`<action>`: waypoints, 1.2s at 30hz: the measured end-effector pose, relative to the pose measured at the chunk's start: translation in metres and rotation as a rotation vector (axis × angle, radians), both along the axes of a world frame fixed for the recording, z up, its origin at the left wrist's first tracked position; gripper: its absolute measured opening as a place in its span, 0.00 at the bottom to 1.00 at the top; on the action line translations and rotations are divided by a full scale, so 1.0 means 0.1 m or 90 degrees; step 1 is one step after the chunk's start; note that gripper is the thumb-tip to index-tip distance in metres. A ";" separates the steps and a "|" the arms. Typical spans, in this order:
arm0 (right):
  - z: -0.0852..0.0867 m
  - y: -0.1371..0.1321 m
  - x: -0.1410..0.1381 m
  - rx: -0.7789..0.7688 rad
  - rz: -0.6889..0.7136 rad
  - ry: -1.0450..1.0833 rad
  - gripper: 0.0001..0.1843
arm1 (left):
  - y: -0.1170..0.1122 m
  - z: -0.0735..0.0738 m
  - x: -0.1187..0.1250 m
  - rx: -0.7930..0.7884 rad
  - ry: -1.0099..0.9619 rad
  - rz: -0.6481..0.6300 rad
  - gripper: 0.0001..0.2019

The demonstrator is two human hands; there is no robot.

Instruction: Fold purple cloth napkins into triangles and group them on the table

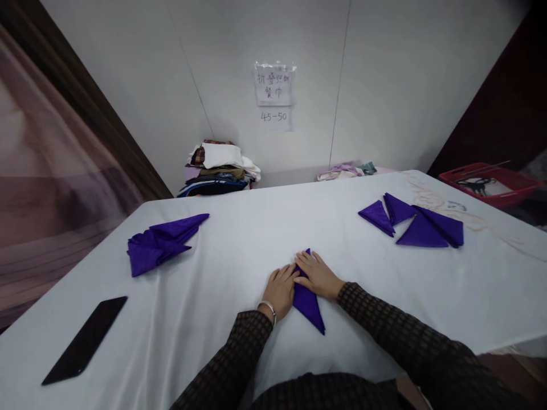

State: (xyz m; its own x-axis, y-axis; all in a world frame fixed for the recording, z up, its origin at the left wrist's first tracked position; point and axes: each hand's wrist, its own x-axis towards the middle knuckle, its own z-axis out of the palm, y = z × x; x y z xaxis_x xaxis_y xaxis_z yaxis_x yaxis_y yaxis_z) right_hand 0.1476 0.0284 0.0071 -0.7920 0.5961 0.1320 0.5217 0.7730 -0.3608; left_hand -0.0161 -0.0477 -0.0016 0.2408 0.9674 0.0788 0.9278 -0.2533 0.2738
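Observation:
A purple cloth napkin (308,304), folded into a narrow triangle, lies on the white tablecloth (265,228) in front of me. My left hand (280,290) rests flat along its left edge, fingers stretched out; a bracelet circles that wrist. From the right, my right hand (317,275) lies flat over the napkin's upper part, fingers extended. The hands meet near the middle of the cloth and hide part of it. One tip shows beyond my right fingers, and a long point reaches toward me.
Several folded purple napkins (423,230) lie at the right, and a loose purple bundle (147,250) at the left. A dark flat panel (88,341) lies front left. Behind the table are stacked clothes (222,159); a red basket (508,196) stands far right.

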 end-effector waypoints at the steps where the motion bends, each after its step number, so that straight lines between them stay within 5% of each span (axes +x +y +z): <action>1: -0.01 0.05 0.01 -0.002 -0.002 -0.013 0.34 | 0.00 -0.01 0.00 0.000 0.002 0.000 0.24; 15: -0.04 0.33 0.03 -0.130 0.006 -0.002 0.32 | 0.00 0.00 0.00 -0.014 0.027 -0.001 0.27; 20: 0.03 0.35 0.11 -0.233 -0.135 0.183 0.33 | 0.00 -0.01 0.00 -0.011 0.016 0.001 0.26; 23: 0.03 0.16 0.26 -0.191 -0.190 0.255 0.31 | 0.01 0.01 0.01 -0.005 0.003 0.008 0.24; 27: 0.02 -0.39 0.46 -0.089 -0.119 0.248 0.25 | 0.06 0.07 0.02 0.014 -0.014 0.012 0.21; 32: 0.03 -1.03 0.49 -0.035 0.031 0.090 0.27 | 0.18 0.16 0.04 0.016 -0.018 0.044 0.16; 36: 0.02 -1.10 0.50 -0.012 0.054 -0.018 0.29 | 0.18 0.19 0.08 -0.008 -0.038 0.110 0.13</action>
